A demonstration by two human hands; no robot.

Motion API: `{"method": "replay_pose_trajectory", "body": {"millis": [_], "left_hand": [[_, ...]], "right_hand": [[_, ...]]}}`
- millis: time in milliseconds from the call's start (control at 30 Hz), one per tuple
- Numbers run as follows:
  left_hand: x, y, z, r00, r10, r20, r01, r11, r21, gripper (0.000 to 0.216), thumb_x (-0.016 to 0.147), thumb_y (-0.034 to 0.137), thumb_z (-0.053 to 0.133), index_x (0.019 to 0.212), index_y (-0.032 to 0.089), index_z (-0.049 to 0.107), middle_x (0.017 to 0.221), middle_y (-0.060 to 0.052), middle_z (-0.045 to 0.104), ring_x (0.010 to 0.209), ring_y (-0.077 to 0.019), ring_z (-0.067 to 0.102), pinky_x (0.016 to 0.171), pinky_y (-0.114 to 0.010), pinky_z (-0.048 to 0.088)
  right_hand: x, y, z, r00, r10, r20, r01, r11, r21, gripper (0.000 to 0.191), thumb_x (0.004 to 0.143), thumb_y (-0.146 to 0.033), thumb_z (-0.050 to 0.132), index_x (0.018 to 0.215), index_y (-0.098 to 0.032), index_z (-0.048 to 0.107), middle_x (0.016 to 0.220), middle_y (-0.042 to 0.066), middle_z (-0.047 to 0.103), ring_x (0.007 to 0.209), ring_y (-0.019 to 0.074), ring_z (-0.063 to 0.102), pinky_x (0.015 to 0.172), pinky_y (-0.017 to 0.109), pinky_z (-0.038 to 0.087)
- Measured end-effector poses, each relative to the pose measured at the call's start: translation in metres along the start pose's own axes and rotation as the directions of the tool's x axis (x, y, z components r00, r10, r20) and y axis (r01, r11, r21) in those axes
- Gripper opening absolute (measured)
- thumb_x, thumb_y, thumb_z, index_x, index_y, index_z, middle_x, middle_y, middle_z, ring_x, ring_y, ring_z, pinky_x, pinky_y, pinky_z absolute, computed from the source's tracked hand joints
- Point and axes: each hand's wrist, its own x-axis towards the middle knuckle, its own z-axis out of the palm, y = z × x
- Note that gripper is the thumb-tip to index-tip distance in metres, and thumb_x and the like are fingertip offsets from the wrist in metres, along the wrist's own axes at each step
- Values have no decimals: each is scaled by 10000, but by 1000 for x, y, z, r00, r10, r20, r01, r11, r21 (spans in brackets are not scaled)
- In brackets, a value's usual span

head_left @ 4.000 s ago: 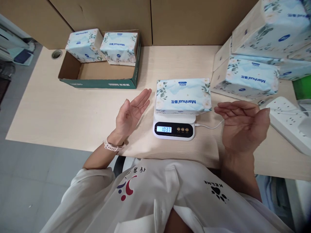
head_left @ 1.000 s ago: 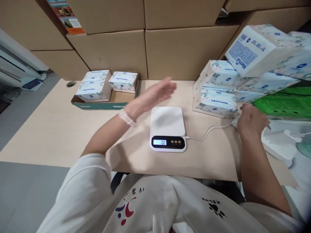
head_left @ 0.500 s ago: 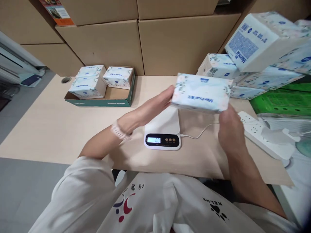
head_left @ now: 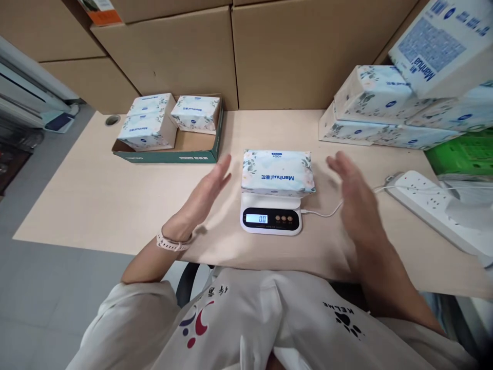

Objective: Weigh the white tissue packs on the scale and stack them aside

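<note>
A pack of tissues [head_left: 278,172] with a pale blue floral wrapper lies on the white digital scale [head_left: 271,218], covering most of its platform. The scale's display reads 0.0. To the pack's left, my left hand [head_left: 206,195] is held apart from it with fingers stretched out, a pale pink band on the wrist. On the other side, my right hand [head_left: 356,198] is also open and holds nothing, its fingers slightly blurred. Neither hand touches the pack.
At the back left, a green-edged cardboard tray [head_left: 173,155] holds several tissue packs. More tissue packs [head_left: 389,103] are stacked at the right, near a green crate [head_left: 462,156]. A white power strip [head_left: 435,210] lies at right, and a cable runs to the scale. Cardboard boxes [head_left: 308,56] line the back.
The tissue pack has come down from between my hands onto the scale. Both hands have let go and moved apart to either side. The view has shifted slightly.
</note>
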Motion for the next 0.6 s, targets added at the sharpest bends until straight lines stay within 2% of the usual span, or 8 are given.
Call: {"method": "replay_pose_trajectory", "body": {"millis": [33,100,167,200,333,600], "left_hand": [[3,-2,-4,997,57,-52,-58,998,-2,742,996,759,474,1567,297,576,1785,17,307,1712,-287,136,1415,-485,177],[7,-6,-12,987,124,-100,-129,991,-40,756,1007,760,414,1565,277,575,1786,-4,311,1711,-276,149,1406,-453,207],[7,-12,-18,985,134,-109,-144,986,-88,775,1009,766,356,1562,269,577,1780,-20,327,1705,-266,185,1395,-434,239],[7,-15,-20,985,131,-111,-142,984,-103,776,1011,763,336,1558,271,582,1775,-22,339,1702,-262,200,1392,-430,248],[2,-20,-21,989,110,-98,-122,984,-130,769,1019,742,297,1535,264,608,1750,-27,395,1690,-262,246,1387,-432,265],[-1,-20,-19,995,78,-55,-87,979,-186,744,1034,725,289,1496,264,648,1724,-18,444,1681,-251,279,1389,-431,273]], "right_hand": [[6,2,-1,989,-13,-145,22,998,61,639,1053,-629,373,1544,-257,543,1480,115,687,1406,287,641,1256,584,422],[17,7,2,908,-45,-417,119,981,152,612,1055,-590,357,1460,-201,598,1357,136,739,1255,269,725,1190,554,486],[22,14,8,837,-51,-545,172,970,173,591,1039,-575,369,1365,-156,628,1237,161,755,1094,256,763,1084,514,547],[22,18,12,832,-40,-554,161,972,171,579,1029,-574,383,1336,-150,629,1205,167,753,1042,248,763,1040,494,563],[15,26,21,867,48,-496,70,974,216,579,998,-612,424,1278,-153,639,1131,147,760,882,200,731,933,439,576],[14,25,19,846,62,-530,120,945,303,581,957,-638,461,1195,-155,679,1069,128,778,798,176,700,843,393,550]]}}
